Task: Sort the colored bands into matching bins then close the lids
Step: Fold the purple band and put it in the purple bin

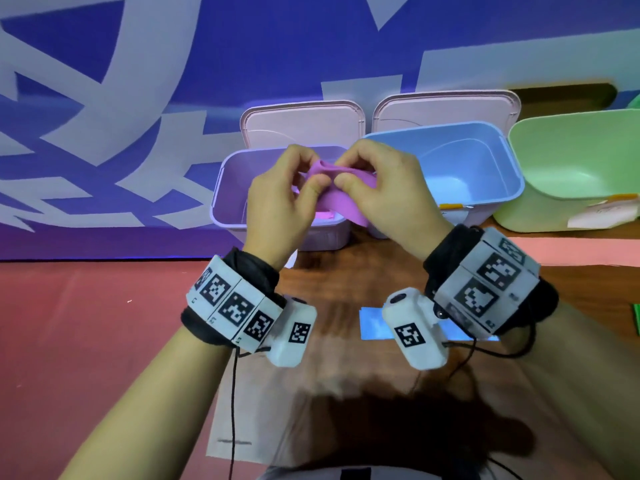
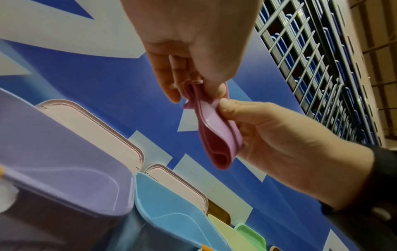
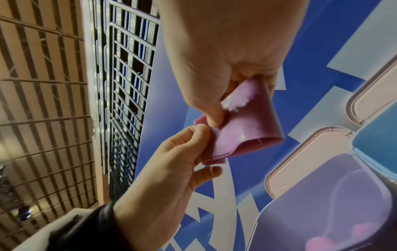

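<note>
— Left hand [image 1: 277,202] and right hand [image 1: 384,195], both pinching the folded pink band [image 1: 343,202], held above the purple bin [image 1: 221,202]?

— Yes; thumbs pressed on top in the head view. Folded layers and looped end [image 2: 219,156] plain only from the left wrist.

— Lids?

— Purple bin's lid [image 1: 301,128] upright, open. Blue bin [image 1: 485,161] beside, green bin [image 1: 571,161] farther right. From the right wrist, blurred pink shapes [image 3: 322,242] inside the purple bin.
</note>
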A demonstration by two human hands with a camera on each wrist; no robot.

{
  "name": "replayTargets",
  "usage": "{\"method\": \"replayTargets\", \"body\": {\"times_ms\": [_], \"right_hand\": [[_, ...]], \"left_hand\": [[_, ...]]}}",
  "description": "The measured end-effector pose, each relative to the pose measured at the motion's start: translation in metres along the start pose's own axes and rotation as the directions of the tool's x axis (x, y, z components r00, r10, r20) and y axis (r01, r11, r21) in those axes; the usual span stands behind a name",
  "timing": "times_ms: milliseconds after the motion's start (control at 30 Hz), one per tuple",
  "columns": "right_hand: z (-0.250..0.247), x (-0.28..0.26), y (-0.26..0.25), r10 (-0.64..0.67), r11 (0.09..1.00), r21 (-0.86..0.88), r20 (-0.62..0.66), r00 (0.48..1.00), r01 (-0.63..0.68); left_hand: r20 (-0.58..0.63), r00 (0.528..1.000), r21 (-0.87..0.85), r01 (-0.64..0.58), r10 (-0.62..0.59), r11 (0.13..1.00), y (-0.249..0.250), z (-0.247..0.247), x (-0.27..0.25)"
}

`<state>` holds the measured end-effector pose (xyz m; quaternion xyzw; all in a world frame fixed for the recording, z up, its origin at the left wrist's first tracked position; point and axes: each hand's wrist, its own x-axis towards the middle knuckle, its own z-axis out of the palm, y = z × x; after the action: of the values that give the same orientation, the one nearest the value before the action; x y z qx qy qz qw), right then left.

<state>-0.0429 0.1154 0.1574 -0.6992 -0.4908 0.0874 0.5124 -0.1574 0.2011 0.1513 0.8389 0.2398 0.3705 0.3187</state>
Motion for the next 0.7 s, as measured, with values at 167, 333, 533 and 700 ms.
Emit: {"method": "replayTargets", "body": {"times_ms": [167,333,533,700], "right_hand": [[0.002,0.016,0.009,0.043,0.995,0.084,0.123,0.991,-0.053],[0.018,0.040,0.013,0.158,0.982,0.082,0.133,0.979,-0.170],[0.044,0.078,0.027,0.201,0.979,-0.058,0.151,0.968,-0.194],[0.056,0.099,0.041,0.306,0.926,0.127,0.297,0.905,-0.355]], "left_hand": [[0.026,1.000,0.041,-0.006,0.005,0.999,-0.020,0.001,0.020],[0.074,0.997,0.016,-0.001,0.000,1.000,-0.039,-0.001,0.033],[0.069,0.995,-0.029,0.077,-0.074,0.997,-0.066,-0.003,0.054],[0.088,0.962,-0.101,0.268,-0.260,0.958,-0.094,0.002,0.073]]}}
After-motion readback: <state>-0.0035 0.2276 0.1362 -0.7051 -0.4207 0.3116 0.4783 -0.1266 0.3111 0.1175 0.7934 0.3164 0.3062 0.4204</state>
